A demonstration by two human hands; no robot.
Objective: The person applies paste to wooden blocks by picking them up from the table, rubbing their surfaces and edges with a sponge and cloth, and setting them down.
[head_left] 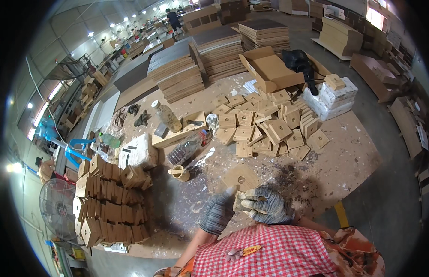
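Nearest, the left hand (217,211) and right hand (266,204), both in grey knitted gloves, close together on a flat square wooden block (240,177) with a centre hole, held just above the workbench (353,138). Its glue-spattered, dusty board top carries a loose heap of like blocks (265,127). Farther off, stacked brown panels (177,74) line the concrete factory floor.

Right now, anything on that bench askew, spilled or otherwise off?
A clear plastic bottle lies on its side left of the loose heap of square wooden pieces, beside an upright jar. The bench top is blotched with pale smears and dark stains. Both gloved hands, left hand and right hand, grip one square piece.
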